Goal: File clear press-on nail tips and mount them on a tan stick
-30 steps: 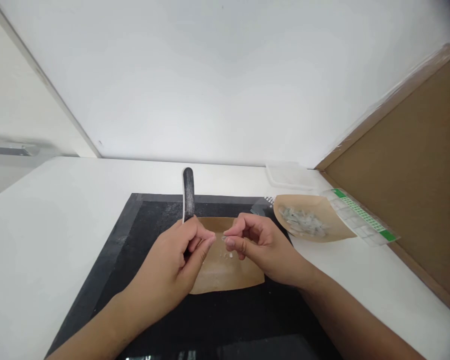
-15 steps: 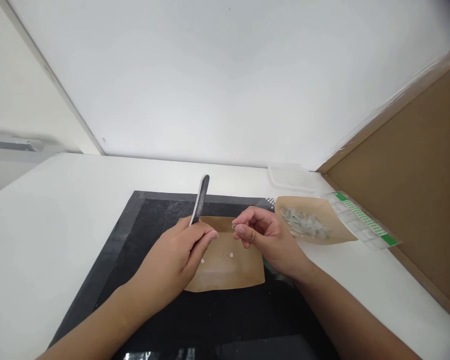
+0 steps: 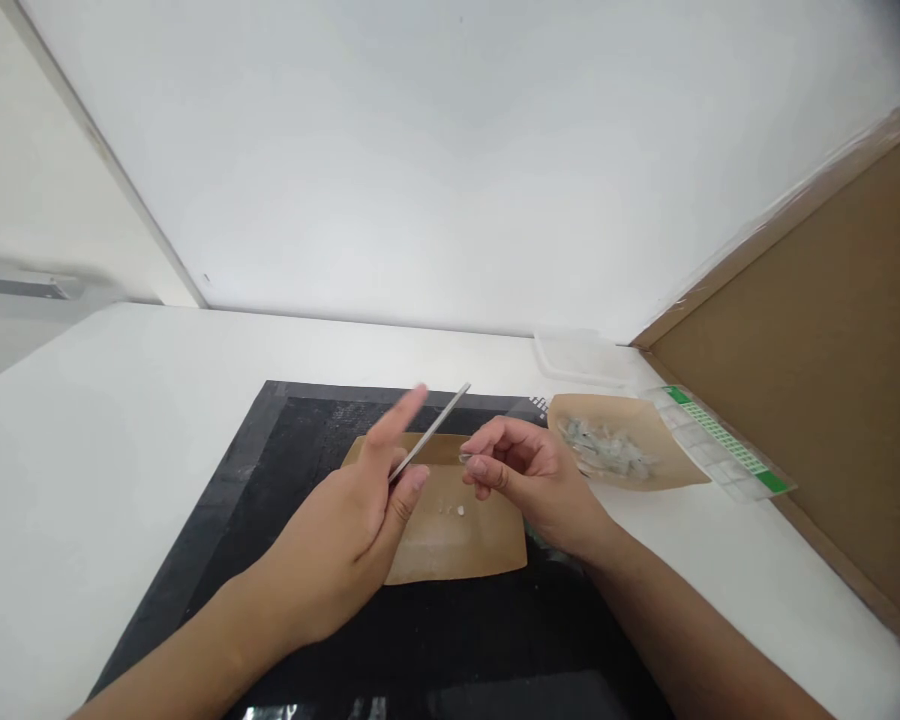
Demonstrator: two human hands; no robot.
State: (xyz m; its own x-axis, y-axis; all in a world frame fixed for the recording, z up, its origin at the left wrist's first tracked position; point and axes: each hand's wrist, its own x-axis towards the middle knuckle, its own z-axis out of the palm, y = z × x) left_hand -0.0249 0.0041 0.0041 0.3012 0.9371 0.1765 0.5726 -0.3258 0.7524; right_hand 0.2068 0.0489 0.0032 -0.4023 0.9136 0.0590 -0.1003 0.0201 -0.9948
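My left hand (image 3: 360, 500) holds a nail file (image 3: 435, 428) between thumb and palm, with the index finger raised off it. The file shows nearly edge-on as a thin grey strip slanting up to the right. Facing it, my right hand (image 3: 521, 470) pinches a small clear piece (image 3: 465, 457) between thumb and index fingertips; its exact kind is too small to make out. Below both hands lies a sheet of brown paper (image 3: 465, 550), with a few tiny white bits (image 3: 460, 510) on it. The file and the clear piece are apart.
A black mat (image 3: 232, 500) lies under the paper on the white table (image 3: 142, 400). At right, a second brown paper (image 3: 679, 462) holds a pile of small clear pieces (image 3: 607, 447), beside a clear compartment case with a green label (image 3: 727, 440). Behind is a clear tray (image 3: 577, 355); cardboard (image 3: 810, 330) stands at right.
The nail file has turned from upright, its black face showing, to slanting right and edge-on. My left index finger has lifted. My right hand has hardly moved.
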